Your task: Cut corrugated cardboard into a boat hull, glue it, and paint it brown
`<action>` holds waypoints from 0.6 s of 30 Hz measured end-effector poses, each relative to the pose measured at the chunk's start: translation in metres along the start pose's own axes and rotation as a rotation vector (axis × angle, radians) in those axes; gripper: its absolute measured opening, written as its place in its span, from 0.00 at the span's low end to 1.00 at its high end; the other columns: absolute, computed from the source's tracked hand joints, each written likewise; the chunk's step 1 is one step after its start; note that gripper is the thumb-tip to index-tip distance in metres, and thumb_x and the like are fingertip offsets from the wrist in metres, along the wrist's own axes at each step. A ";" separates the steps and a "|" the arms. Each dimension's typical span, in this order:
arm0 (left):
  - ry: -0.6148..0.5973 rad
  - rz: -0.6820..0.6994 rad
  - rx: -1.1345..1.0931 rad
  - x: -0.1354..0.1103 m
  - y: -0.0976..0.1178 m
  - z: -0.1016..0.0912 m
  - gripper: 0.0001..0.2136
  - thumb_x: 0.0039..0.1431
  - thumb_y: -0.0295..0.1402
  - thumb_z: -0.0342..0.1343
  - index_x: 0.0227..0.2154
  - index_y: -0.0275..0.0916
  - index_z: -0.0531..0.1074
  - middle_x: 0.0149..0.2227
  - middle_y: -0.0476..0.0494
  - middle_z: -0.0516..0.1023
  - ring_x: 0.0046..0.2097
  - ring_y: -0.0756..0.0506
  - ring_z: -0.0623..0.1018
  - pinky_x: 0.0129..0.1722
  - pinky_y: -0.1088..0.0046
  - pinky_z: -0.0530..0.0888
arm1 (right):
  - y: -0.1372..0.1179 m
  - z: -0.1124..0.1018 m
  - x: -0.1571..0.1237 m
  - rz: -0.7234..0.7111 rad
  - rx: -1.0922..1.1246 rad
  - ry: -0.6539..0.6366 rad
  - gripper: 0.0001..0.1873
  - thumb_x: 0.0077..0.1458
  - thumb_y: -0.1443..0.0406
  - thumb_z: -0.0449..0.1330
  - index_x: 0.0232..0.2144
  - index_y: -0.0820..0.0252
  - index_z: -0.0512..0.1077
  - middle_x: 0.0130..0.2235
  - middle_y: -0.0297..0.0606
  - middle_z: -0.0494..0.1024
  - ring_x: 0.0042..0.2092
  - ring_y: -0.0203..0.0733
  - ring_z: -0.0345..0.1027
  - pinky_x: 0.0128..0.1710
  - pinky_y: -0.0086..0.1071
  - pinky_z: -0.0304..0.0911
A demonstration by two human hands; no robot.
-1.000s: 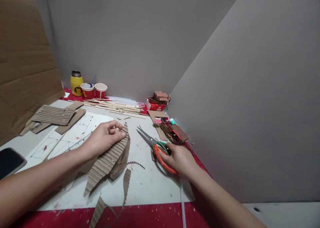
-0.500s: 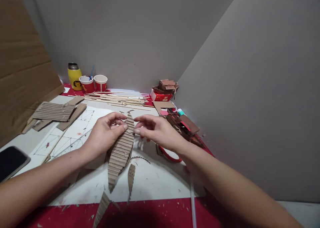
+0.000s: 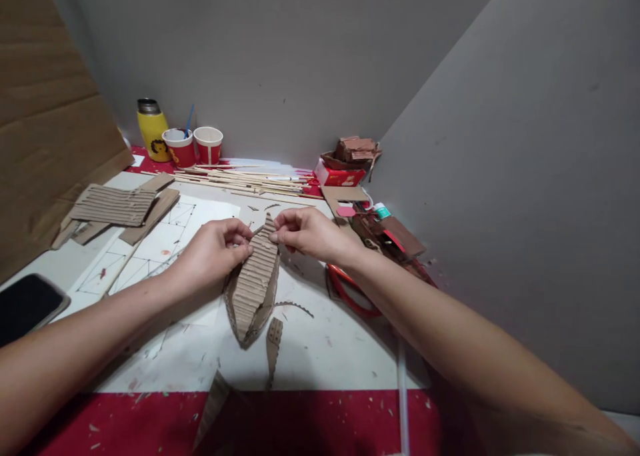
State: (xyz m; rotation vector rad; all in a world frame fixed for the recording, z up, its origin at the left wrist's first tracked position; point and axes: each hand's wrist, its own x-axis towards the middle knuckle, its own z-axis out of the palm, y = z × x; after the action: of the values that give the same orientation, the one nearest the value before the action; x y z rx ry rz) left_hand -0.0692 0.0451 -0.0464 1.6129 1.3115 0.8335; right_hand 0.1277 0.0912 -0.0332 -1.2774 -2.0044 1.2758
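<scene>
A ridged, leaf-shaped piece of corrugated cardboard [image 3: 257, 269] lies over a boat-shaped cardboard hull [image 3: 269, 304], whose side walls show around its lower half. My left hand [image 3: 217, 249] is closed at the upper left edge, thumb and fingers pinching there; whether they grip the hull, the ridged piece or both is partly hidden. My right hand [image 3: 310, 235] pinches the ridged piece near its narrow top end. A small cardboard offcut with holes [image 3: 273, 346] and a thin curved strip [image 3: 296, 306] rest close by on the white board.
Stacked cardboard pieces [image 3: 113, 206] and a phone [image 3: 31, 307] lie on the left. Behind are wooden sticks [image 3: 245, 179], paper cups [image 3: 208, 146] and a yellow bottle [image 3: 153, 133]. A red tape roll [image 3: 353, 296] lies under my right forearm. A cardboard panel [image 3: 50, 123] stands left.
The ridged piece has lowered into line with the hull, exposing the hull's walls around it. My right hand has closed on its top end; my left hand stays at the left edge.
</scene>
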 end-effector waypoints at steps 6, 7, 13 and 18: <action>0.031 0.060 0.361 -0.008 -0.004 0.001 0.07 0.52 0.33 0.56 0.34 0.41 0.74 0.31 0.47 0.79 0.34 0.42 0.77 0.33 0.68 0.68 | 0.002 0.010 -0.003 -0.133 -0.306 0.076 0.09 0.48 0.72 0.63 0.19 0.61 0.68 0.23 0.29 0.65 0.28 0.34 0.58 0.29 0.29 0.52; 0.041 0.074 0.417 -0.010 -0.003 0.002 0.07 0.52 0.33 0.56 0.34 0.41 0.75 0.32 0.46 0.79 0.34 0.41 0.76 0.33 0.67 0.68 | 0.002 0.010 -0.004 -0.148 -0.355 0.082 0.10 0.48 0.72 0.64 0.19 0.61 0.68 0.24 0.29 0.65 0.28 0.35 0.58 0.30 0.30 0.51; 0.078 0.202 0.689 -0.018 0.001 0.007 0.06 0.56 0.31 0.53 0.30 0.40 0.75 0.36 0.41 0.75 0.43 0.36 0.73 0.40 0.61 0.67 | 0.002 0.012 -0.007 -0.206 -0.560 0.083 0.06 0.48 0.72 0.64 0.25 0.60 0.71 0.28 0.32 0.69 0.31 0.38 0.61 0.33 0.30 0.52; 0.080 0.253 0.850 -0.017 -0.004 0.009 0.06 0.58 0.31 0.52 0.32 0.40 0.73 0.37 0.42 0.74 0.43 0.37 0.73 0.37 0.62 0.69 | 0.008 0.020 -0.005 -0.215 -0.593 0.116 0.04 0.51 0.72 0.62 0.30 0.60 0.73 0.31 0.34 0.73 0.33 0.39 0.64 0.33 0.30 0.54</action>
State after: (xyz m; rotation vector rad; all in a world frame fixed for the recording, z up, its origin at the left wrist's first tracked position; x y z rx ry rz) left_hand -0.0663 0.0269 -0.0534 2.4605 1.6628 0.4951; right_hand 0.1189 0.0791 -0.0488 -1.2895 -2.4474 0.5044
